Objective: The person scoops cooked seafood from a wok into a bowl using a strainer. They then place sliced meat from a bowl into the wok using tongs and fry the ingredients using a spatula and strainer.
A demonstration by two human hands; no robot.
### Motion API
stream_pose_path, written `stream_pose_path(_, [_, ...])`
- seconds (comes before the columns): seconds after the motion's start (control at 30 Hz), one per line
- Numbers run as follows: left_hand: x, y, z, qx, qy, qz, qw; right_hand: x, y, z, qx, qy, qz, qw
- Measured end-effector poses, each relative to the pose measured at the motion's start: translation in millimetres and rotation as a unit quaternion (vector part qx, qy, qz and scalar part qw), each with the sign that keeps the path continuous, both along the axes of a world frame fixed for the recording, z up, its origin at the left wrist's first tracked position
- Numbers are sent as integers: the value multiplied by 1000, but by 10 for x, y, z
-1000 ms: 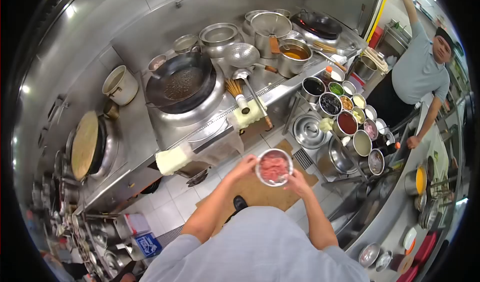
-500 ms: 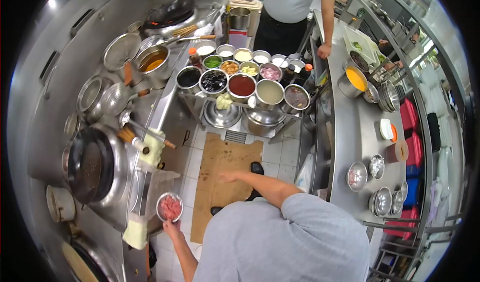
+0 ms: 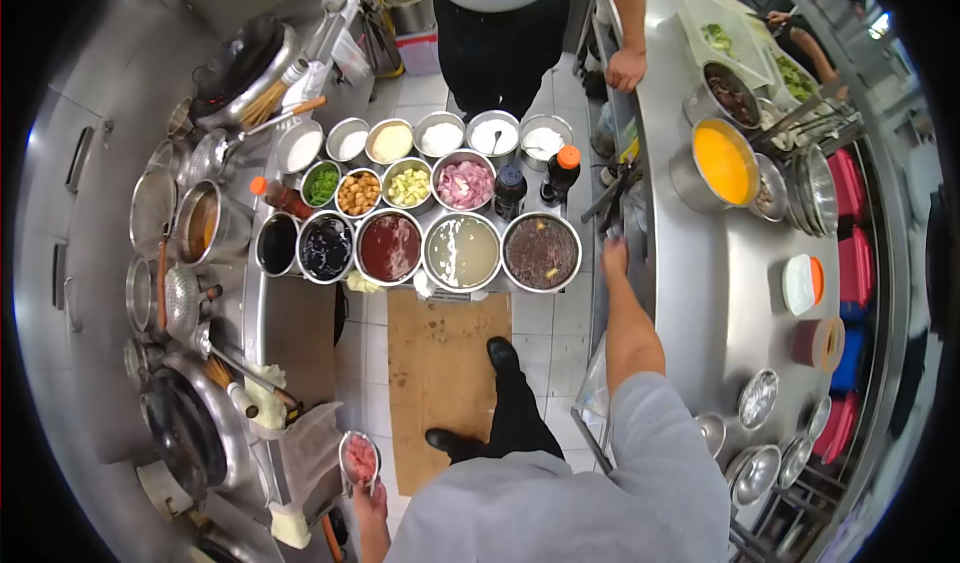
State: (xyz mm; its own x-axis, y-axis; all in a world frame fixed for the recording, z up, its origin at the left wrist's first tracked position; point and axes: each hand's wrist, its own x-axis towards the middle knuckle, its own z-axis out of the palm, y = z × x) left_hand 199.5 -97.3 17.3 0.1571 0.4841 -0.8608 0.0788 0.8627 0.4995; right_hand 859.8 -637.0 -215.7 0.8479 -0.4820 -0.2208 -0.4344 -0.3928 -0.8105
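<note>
A metal bowl of raw sliced meat (image 3: 359, 458) is held low beside the stove's front edge, with my left hand (image 3: 371, 503) gripping its near rim. My right hand (image 3: 615, 259) reaches out at the inner edge of the right counter, by the dark shelf space below the top. Its fingers look bent, but what they touch, if anything, is hidden. Just left of it stands a pot of dark brown sauce (image 3: 541, 251). Two bottles, one with an orange cap (image 3: 561, 175), stand behind that pot.
Several seasoning pots, including red sauce (image 3: 389, 248), fill the stand ahead. A wok (image 3: 185, 428) and ladles lie left. The right counter (image 3: 700, 298) bears an orange-filled pot (image 3: 724, 163) and steel bowls. A co-worker (image 3: 500, 33) stands beyond the stand, one hand on the counter.
The view has turned right. My right hand let go of the bowl and moved out to the right counter. The bowl stayed in my left hand, now low at the left.
</note>
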Motion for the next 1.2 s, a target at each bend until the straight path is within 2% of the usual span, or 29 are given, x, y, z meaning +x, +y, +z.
stream_pose_path(0.03, [132, -19, 45, 20, 13, -15, 1000, 325, -53, -103, -28, -16, -6, 999])
stream_pose_path(0.1, [338, -14, 122, 35, 38, -26, 998, 711, 30, 141, 23, -6, -39, 999])
stream_pose_path(0.13, [451, -50, 189, 56, 45, -41, 997, 857, 147, 506, 101, 22, -70, 992])
stream_pose_path(0.17, [538, -71, 237, 61, 50, -50, 996, 1117, 92, 218, 52, -7, -110, 993])
stream_pose_path(0.3, [1064, -296, 565, 84, 65, -62, 992, 1557, -258, -201, 245, -41, -83, 965])
stream_pose_path(0.33, [993, -256, 486, 95, 47, -98, 990, 1626, -533, -404, 344, -57, -24, 937])
stream_pose_path(0.37, [1275, -331, 605, 87, 97, -102, 986, 1767, -814, -633, 468, -62, 64, 879])
stream_pose_path(0.4, [1132, -310, 548, 76, 96, -109, 987, 1982, -1172, -971, 614, -48, 183, 766])
stream_pose_path(0.43, [1072, -293, 515, 78, 100, -104, 986, 2115, -1089, -858, 553, -24, 128, 823])
stream_pose_path(0.47, [1195, -345, 625, 82, 110, -48, 989, 2159, -1089, -784, 468, 5, 74, 881])
stream_pose_path(0.5, [1211, -385, 691, 88, 120, -30, 988, 2217, -994, -685, 401, 39, 38, 915])
stream_pose_path(0.57, [1006, -397, 559, 91, 110, -13, 990, 2296, -954, -572, 335, 65, -19, 940])
stream_pose_path(0.6, [872, -386, 496, 96, 114, 10, 989, 2166, -607, -203, 239, 23, -42, 970])
stream_pose_path(0.63, [764, -406, 433, 87, 104, 20, 991, 2094, -416, -77, 256, -14, -76, 964])
stream_pose_path(0.67, [677, -415, 410, 78, 88, 27, 993, 2176, -528, -262, 311, 1, -45, 949])
stream_pose_path(0.73, [514, -501, 465, 80, 79, 48, 993, 1967, -428, -129, 439, -78, -64, 893])
stream_pose_path(0.8, [340, -571, 458, 79, 63, 65, 993, 1328, 62, 451, 351, -137, -20, 926])
stream_pose_path(0.83, [198, -623, 424, 82, 51, 86, 992, 1131, 156, 606, 393, -123, -65, 909])
stream_pose_path(0.87, [47, -679, 400, 83, 39, 107, 990, 801, 265, 837, 377, -172, -14, 910])
stream_pose_path(0.9, [-84, -732, 395, 84, 24, 117, 989, 495, 432, 1075, 340, -155, -32, 927])
stream_pose_path(0.93, [-234, -743, 371, 89, 32, 131, 987, 228, 552, 1050, 285, -162, -80, 941])
stream_pose_path(0.97, [-395, -826, 341, 93, 38, 147, 984, -187, 698, 1390, 89, -89, -61, 990])
stream_pose_path(1.0, [-652, -865, 193, 89, 36, 147, 984, -338, 519, 1041, -179, -71, -48, 980])
stream_pose_path(1.03, [-889, -915, 83, 92, 18, 154, 984, -692, 535, 1129, -145, -106, -7, 984])
stream_pose_path(1.07, [-1121, -967, -12, 94, 22, 171, 981, -1084, 621, 1249, -10, -15, -3, 1000])
stream_pose_path(1.1, [-1348, -1047, -72, 95, 25, 189, 977, -1483, 681, 1405, -95, 12, 27, 995])
stream_pose_path(1.13, [-1577, -1135, -83, 98, 8, 198, 975, -1827, 683, 1432, -97, 63, 57, 992])
stream_pose_path(1.17, [-1795, -1156, -87, 106, 5, 224, 969, -1972, 385, 688, -190, -53, 108, 974])
stream_pose_path(1.2, [-2005, -1261, -111, 109, 4, 253, 961, -2448, 582, 1142, -319, 16, 197, 927])
